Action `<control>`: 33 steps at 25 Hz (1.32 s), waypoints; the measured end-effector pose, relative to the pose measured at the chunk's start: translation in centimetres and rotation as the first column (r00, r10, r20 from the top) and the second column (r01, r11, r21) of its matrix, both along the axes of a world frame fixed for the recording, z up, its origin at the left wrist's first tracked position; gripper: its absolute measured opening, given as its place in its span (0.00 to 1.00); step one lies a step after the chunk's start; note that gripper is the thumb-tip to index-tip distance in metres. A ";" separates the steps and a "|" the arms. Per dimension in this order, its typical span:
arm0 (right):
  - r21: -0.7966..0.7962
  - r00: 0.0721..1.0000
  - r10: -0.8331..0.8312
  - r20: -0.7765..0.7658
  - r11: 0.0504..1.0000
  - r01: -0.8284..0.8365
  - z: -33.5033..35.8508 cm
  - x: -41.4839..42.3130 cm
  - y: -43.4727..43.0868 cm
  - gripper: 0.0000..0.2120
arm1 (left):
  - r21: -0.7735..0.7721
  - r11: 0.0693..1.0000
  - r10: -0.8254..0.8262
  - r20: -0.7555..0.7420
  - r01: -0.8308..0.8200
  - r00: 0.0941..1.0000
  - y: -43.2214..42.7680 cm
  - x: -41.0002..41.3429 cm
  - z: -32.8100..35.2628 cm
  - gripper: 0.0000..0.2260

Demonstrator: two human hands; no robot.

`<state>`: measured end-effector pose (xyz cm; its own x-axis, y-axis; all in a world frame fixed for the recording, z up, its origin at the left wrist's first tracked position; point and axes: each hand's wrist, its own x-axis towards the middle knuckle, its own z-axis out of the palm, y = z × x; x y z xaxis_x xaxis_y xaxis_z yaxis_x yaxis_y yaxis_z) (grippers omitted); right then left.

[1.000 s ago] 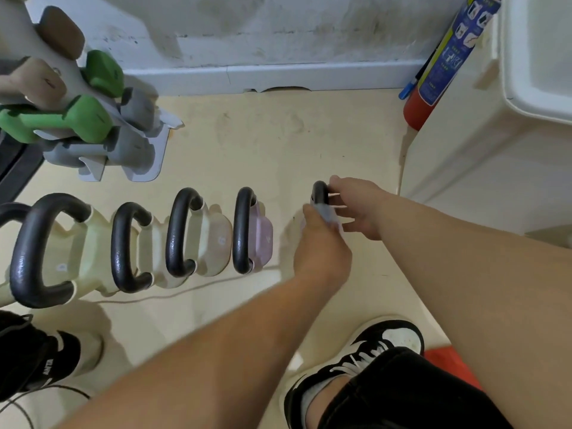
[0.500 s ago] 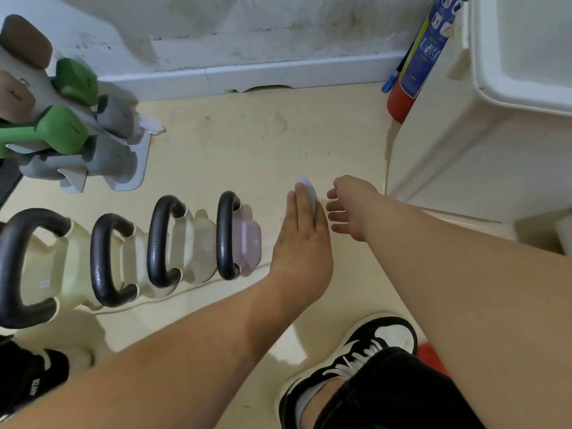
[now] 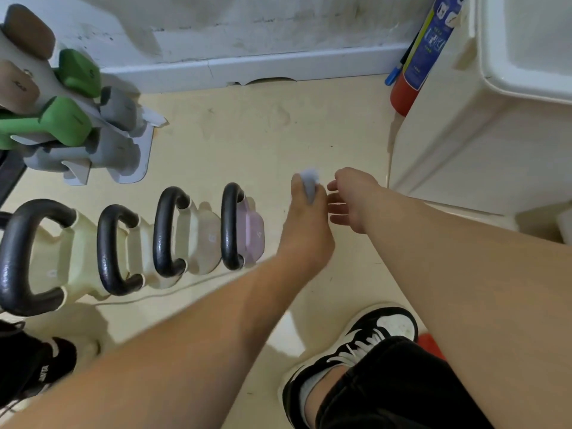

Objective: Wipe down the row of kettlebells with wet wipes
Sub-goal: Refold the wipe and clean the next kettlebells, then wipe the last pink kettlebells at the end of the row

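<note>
A row of kettlebells with black handles stands on the beige floor. From the left come a large cream kettlebell (image 3: pixel 46 258), two smaller cream ones (image 3: pixel 123 252) (image 3: pixel 192 236), then a pink kettlebell (image 3: pixel 250 233). My left hand (image 3: pixel 305 230) reaches just right of the pink one and presses a pale, crumpled wet wipe (image 3: pixel 310 184) under its fingers. Whatever lies beneath that hand is hidden. My right hand (image 3: pixel 353 199) hovers close beside it, fingers spread and holding nothing.
A rack of green, grey and brown dumbbells (image 3: pixel 71 119) stands at the back left. A white cabinet (image 3: pixel 464 144) fills the right side, with a red fire extinguisher (image 3: pixel 405 94) against the wall. My black-and-white shoe (image 3: pixel 371 332) is planted near the bottom.
My right hand has let go of the small black handle it gripped and opened. My left hand with the wipe now covers that spot, and the handle is no longer visible.
</note>
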<state>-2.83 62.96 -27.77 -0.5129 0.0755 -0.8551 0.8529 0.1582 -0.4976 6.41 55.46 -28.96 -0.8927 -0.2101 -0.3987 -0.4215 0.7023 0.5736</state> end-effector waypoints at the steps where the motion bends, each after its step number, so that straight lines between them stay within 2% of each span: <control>1: -0.001 1.000 0.014 -0.008 1.000 -0.014 0.1 0.1 0.0 0.14 | -0.015 0.997 -0.070 -0.013 0.070 0.997 0.7 2.4 -0.2 0.34; 3: 0.015 0.998 0.060 -0.024 0.998 -0.059 0.3 0.5 0.2 0.13 | -0.030 0.991 -0.127 0.012 0.127 0.992 1.1 6.1 -0.4 0.36; 5: 0.048 0.995 0.079 -0.057 0.996 -0.076 0.5 0.8 0.5 0.13 | 0.038 0.996 -0.083 -0.024 0.084 0.996 -0.1 7.7 -0.2 0.31; 8: 0.088 0.976 0.097 -0.193 0.993 -0.082 1.3 1.2 0.8 0.11 | 0.272 0.946 0.207 -0.085 -0.177 0.975 -3.1 6.1 3.3 0.21; 9: 0.062 0.965 0.109 -0.237 0.993 -0.097 1.9 1.0 1.1 0.12 | 0.367 0.893 0.302 -0.057 -0.262 0.952 -3.9 4.9 5.0 0.20; 11: -0.116 0.960 0.149 -0.236 0.977 -0.180 3.3 0.5 1.6 0.20 | 0.600 0.708 0.439 0.040 -0.373 0.898 -5.1 2.8 7.4 0.20; 12: -0.245 0.963 0.187 -0.193 0.942 -0.231 4.1 0.3 2.0 0.25 | 0.704 0.590 0.467 0.103 -0.396 0.878 -5.5 1.9 8.1 0.22; 14: -0.494 0.949 0.297 -0.104 0.813 -0.309 5.2 0.4 2.4 0.35 | 0.801 0.417 0.450 0.229 -0.430 0.863 -5.7 0.7 9.1 0.25; 16: -0.654 0.945 0.323 -0.049 0.705 -0.275 5.5 1.1 2.6 0.37 | 0.819 0.371 0.412 0.278 -0.438 0.868 -5.3 -0.2 9.0 0.28; 18: -0.694 0.955 0.293 -0.051 0.677 -0.245 5.5 1.9 2.6 0.31 | 0.795 0.388 0.424 0.295 -0.466 0.856 -4.9 -0.9 8.3 0.28; 20: -0.608 0.972 0.233 -0.037 0.767 -0.207 5.4 2.0 2.4 0.22 | 0.710 0.501 0.461 0.266 -0.495 0.847 -4.5 -0.9 7.7 0.26; 21: -0.542 0.993 0.115 0.006 0.835 -0.094 4.8 1.5 2.5 0.18 | 0.641 0.565 0.483 0.254 -0.520 0.838 -4.5 -0.6 7.2 0.27; 23: -0.290 0.994 -0.109 -0.028 0.952 0.096 4.1 0.0 2.8 0.10 | 0.543 0.626 0.511 0.256 -0.560 0.820 -4.6 -0.1 6.2 0.27; 24: -0.088 0.988 -0.110 -0.108 0.991 0.100 3.9 -0.6 3.1 0.09 | 0.520 0.632 0.516 0.271 -0.575 0.813 -4.7 0.3 5.9 0.27; 25: 0.096 0.983 -0.071 -0.170 0.991 0.088 3.6 -0.8 3.2 0.11 | 0.502 0.640 0.511 0.288 -0.582 0.810 -4.9 0.5 5.4 0.26; 26: 0.310 0.972 0.083 -0.221 0.951 -0.010 3.9 -0.7 3.0 0.14 | 0.481 0.657 0.499 0.300 -0.581 0.813 -5.0 0.8 4.8 0.26; 27: 0.376 0.966 0.146 -0.212 0.925 -0.057 3.7 -0.4 2.1 0.15 | 0.466 0.672 0.484 0.312 -0.575 0.818 -5.1 1.0 4.3 0.26; 28: 0.305 0.967 0.141 -0.212 0.950 -0.071 3.7 0.1 0.9 0.14 | 0.459 0.685 0.463 0.325 -0.566 0.824 -5.0 1.3 3.9 0.27; 29: 0.124 0.979 0.049 -0.197 0.992 -0.025 3.4 0.7 -0.4 0.16 | 0.459 0.691 0.447 0.336 -0.558 0.829 -4.8 1.5 3.8 0.26; 30: 0.060 0.983 0.063 -0.173 0.997 -0.053 3.1 1.2 -2.4 0.18 | 0.459 0.697 0.433 0.343 -0.551 0.834 -4.7 1.8 3.5 0.26; 32: 0.050 0.973 0.195 -0.123 0.980 -0.191 3.0 1.8 -6.0 0.20 | 0.466 0.701 0.412 0.354 -0.540 0.840 -4.6 2.3 3.2 0.26; 33: 0.138 0.951 0.278 -0.136 0.956 -0.259 4.4 1.7 -6.8 0.20 | 0.470 0.696 0.406 0.365 -0.542 0.838 -4.6 2.5 3.1 0.26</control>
